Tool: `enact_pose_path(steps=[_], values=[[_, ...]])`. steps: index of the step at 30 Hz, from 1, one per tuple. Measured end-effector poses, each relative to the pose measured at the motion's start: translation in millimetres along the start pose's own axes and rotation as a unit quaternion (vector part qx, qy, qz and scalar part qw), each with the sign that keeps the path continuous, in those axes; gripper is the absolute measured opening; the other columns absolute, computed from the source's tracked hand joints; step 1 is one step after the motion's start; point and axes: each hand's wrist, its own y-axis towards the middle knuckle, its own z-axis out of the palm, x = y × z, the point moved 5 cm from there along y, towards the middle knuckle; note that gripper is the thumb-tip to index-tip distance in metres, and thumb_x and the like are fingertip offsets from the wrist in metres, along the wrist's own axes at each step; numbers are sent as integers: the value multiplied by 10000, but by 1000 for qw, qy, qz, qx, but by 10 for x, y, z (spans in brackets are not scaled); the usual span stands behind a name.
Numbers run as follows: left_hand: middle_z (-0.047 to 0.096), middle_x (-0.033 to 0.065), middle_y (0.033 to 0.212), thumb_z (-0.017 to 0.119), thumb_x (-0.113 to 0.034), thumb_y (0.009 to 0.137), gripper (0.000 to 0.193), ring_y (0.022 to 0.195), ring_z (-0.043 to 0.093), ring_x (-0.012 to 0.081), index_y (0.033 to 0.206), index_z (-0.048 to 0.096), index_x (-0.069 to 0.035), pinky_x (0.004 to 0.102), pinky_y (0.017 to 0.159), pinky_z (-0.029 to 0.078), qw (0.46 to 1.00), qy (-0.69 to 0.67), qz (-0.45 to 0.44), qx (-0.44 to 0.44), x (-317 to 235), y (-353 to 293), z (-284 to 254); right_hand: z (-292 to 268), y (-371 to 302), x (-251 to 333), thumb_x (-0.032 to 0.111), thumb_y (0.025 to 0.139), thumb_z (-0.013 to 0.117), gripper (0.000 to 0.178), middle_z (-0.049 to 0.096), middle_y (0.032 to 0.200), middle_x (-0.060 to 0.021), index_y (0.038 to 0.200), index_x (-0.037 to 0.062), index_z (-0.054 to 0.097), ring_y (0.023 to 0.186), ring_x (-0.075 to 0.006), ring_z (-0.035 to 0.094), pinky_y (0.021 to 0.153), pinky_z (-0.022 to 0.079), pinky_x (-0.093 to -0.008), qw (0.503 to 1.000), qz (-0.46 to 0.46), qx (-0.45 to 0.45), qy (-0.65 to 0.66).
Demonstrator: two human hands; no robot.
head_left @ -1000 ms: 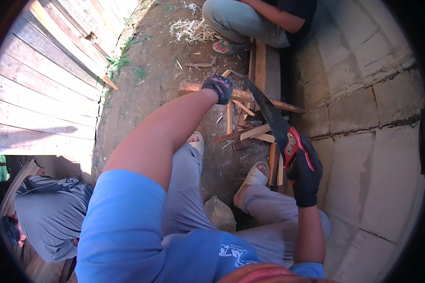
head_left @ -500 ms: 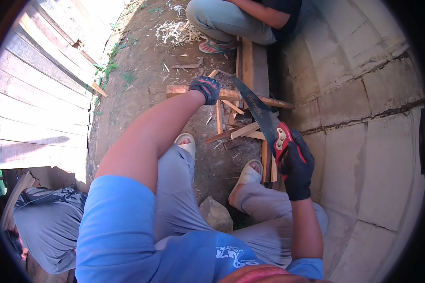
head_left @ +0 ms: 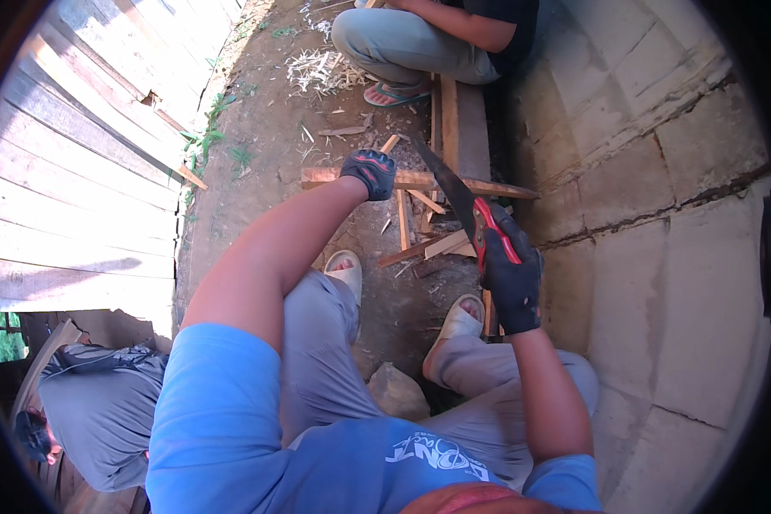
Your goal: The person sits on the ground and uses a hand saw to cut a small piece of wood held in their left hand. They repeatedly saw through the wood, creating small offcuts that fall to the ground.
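Note:
In my gloved right hand (head_left: pixel 512 272) is the red-and-black handle of a handsaw (head_left: pixel 454 188), its dark blade slanting up and left across a wooden beam (head_left: pixel 420 181). My gloved left hand (head_left: pixel 371 175) is closed in a fist at the beam's left part. A thin wooden strip (head_left: pixel 390 144) sticks out past that fist, close to the saw's tip; the fingers hide how it is gripped. Below the beam lie several loose wooden offcuts (head_left: pixel 445 243), near my feet. Whether the saw teeth touch any wood is unclear.
Ahead, a person (head_left: pixel 411 43) in grey trousers sits on a thick plank (head_left: pixel 471 128), beside wood shavings (head_left: pixel 324 72). A block wall (head_left: pixel 625 283) rises on the right, a board wall (head_left: pixel 77 188) on the left. A stone (head_left: pixel 398 392) lies between my feet. Another person (head_left: pixel 103 411) is at lower left.
My right hand has moved forward and left with the handsaw, and the blade has turned more edge-on. My left hand stays at the beam.

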Motion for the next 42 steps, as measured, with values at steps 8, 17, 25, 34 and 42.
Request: enact_pose_path(steps=[8,17,25,34,42], values=[[769,182,1076,670,-276,805,341,1026,753,357,1062,751,-67,484,869,608,1000,-21,-5,20,13,-49,6,-58,17,-143,213,1024,670,393,758,1244,-167,1383,55,680,1078,-196,728,953,541,-352,999,33,16,33],[771,200,1101,683,-265,797,344,1046,752,354,1055,774,-56,464,897,606,1000,-16,4,10,26,-29,-28,-321,-204,-185,108,1050,634,418,634,1458,-159,1443,-31,617,1319,-213,601,1129,461,-360,987,93,8,128],[781,190,1071,667,-244,804,315,1035,760,343,1032,785,-61,460,895,606,1000,-16,12,1,5,-42,-66,-698,-785,235,151,1070,608,436,638,1442,-154,1463,-39,593,1310,-229,601,1145,443,-372,985,104,-13,137],[787,171,1068,647,-218,825,278,1031,763,325,1008,801,-77,447,876,607,1000,-25,5,-7,24,-66,-37,-190,-169,-102,130,1032,653,380,698,1374,-143,1380,-22,675,1189,-197,676,1030,511,-328,992,77,-31,100],[792,161,1030,650,-208,816,265,968,775,325,989,802,-77,459,839,614,999,-23,18,-13,-23,-17,-45,584,529,-374,178,1008,679,361,740,1304,-150,1352,81,729,1156,-210,700,1015,514,-345,994,77,-63,43]])
